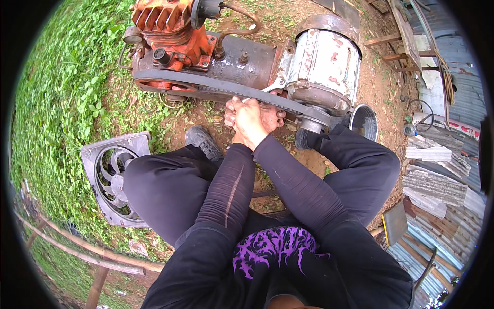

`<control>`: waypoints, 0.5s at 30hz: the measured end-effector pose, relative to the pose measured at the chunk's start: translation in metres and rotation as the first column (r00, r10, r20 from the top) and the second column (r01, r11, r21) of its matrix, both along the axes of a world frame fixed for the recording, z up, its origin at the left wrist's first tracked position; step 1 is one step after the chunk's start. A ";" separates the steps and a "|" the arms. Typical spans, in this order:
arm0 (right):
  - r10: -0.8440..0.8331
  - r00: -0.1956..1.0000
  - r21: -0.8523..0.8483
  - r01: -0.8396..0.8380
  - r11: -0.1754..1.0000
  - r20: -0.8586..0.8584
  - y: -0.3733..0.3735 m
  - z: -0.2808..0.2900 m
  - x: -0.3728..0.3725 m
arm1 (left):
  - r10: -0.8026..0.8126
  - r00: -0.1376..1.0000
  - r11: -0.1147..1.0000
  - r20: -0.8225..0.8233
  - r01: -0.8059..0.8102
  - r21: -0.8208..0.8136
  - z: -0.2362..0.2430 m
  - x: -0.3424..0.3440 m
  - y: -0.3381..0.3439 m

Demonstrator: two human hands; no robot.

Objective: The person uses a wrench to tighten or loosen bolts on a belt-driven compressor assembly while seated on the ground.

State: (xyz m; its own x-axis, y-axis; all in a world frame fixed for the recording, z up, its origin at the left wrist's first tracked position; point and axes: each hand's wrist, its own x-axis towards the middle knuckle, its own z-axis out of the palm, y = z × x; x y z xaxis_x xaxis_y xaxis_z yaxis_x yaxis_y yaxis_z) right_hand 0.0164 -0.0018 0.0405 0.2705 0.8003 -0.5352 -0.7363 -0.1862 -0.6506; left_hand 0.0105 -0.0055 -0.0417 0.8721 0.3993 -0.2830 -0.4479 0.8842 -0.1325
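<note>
Wrench (278, 83), pale metal, has its head beside the electric motor's (333, 64) base, its shaft running down-left behind the drive belt (224, 86). It should be rigid and fairly light to lift, perhaps slippery if oily; the shaft end away from the head looks the best hold. The belt, toothed underneath, probably flexes but resists. Right hand (248, 119) crosses over left hand (271, 117), both bunched together just below the belt; whether either is clamped on the shaft I cannot tell. Belt and hands hide much of the shaft, and the orange compressor pump (163, 31) is cut off above.
</note>
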 end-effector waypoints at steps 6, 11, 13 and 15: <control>-0.029 1.000 -0.066 0.029 0.997 0.002 -0.041 0.030 -0.015 | -0.050 0.987 0.990 0.151 0.029 0.140 -0.013 0.004 -0.003; -0.044 0.946 -0.183 0.107 0.977 0.320 -0.084 0.041 0.004 | -0.027 0.998 0.998 -0.048 0.030 0.055 0.023 0.002 0.007; -0.039 0.931 -0.194 0.116 0.974 0.363 -0.097 0.032 0.017 | 0.058 0.998 0.994 -0.024 -0.060 -0.089 0.017 0.008 0.007; -0.072 0.886 -0.174 0.169 0.970 0.459 -0.103 0.023 0.024 | 0.076 0.977 0.984 0.199 -0.041 -0.173 0.017 0.008 0.010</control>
State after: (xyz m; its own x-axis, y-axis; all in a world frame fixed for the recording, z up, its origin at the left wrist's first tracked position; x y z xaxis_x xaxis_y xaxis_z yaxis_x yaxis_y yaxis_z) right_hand 0.0401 -0.1051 0.0639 0.6061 0.6329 -0.4817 -0.4021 -0.2786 -0.8722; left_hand 0.0184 0.0044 -0.0248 0.8947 0.4140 -0.1680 -0.4465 0.8148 -0.3699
